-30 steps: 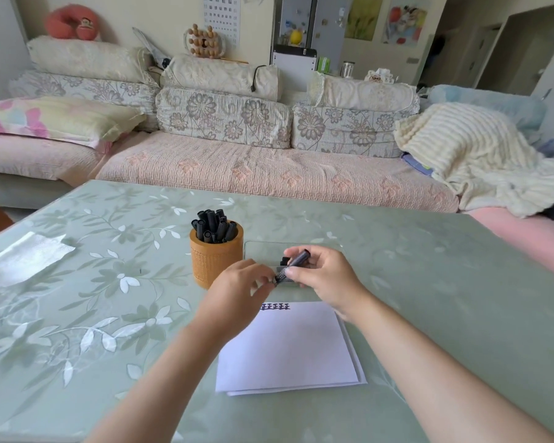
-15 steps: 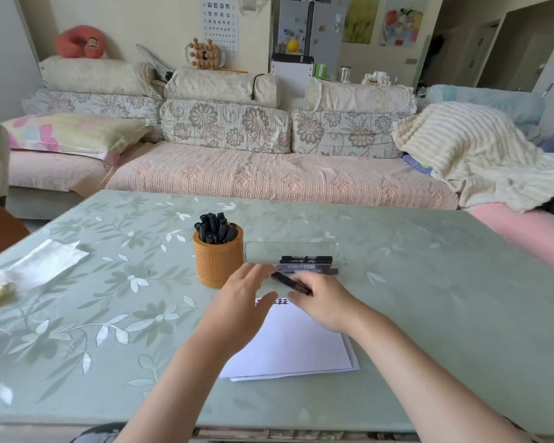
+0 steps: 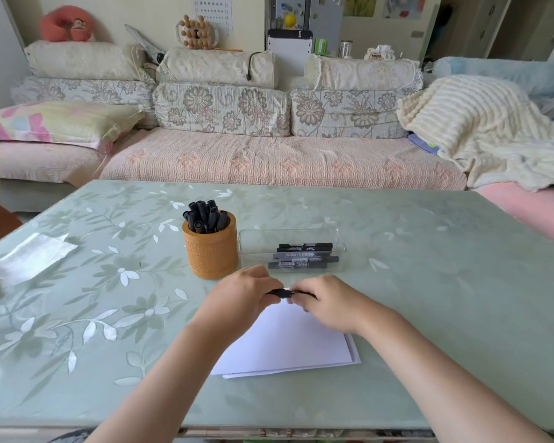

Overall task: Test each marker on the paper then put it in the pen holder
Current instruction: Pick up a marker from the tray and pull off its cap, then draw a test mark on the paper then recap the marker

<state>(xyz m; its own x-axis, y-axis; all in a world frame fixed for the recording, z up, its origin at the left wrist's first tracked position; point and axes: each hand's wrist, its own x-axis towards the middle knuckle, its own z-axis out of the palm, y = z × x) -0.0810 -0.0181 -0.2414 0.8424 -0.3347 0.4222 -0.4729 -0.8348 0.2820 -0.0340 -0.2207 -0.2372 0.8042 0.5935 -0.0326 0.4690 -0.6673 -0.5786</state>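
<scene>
A black marker (image 3: 281, 293) lies level between my two hands just above the far edge of the white paper (image 3: 288, 343). My left hand (image 3: 241, 294) pinches its left end and my right hand (image 3: 325, 303) grips its right part. The marks on the paper are hidden by my hands. An orange pen holder (image 3: 211, 251) with several black markers (image 3: 205, 215) stands just beyond my left hand. A clear tray (image 3: 339, 239) to its right holds several more markers (image 3: 303, 255).
The green floral table (image 3: 445, 298) has a white tissue (image 3: 29, 257) at the far left. A sofa (image 3: 269, 161) with cushions and a striped blanket (image 3: 480, 129) runs behind the table.
My right hand lifted the marker off the paper and turned it level. My left hand closed in and now pinches its left end.
</scene>
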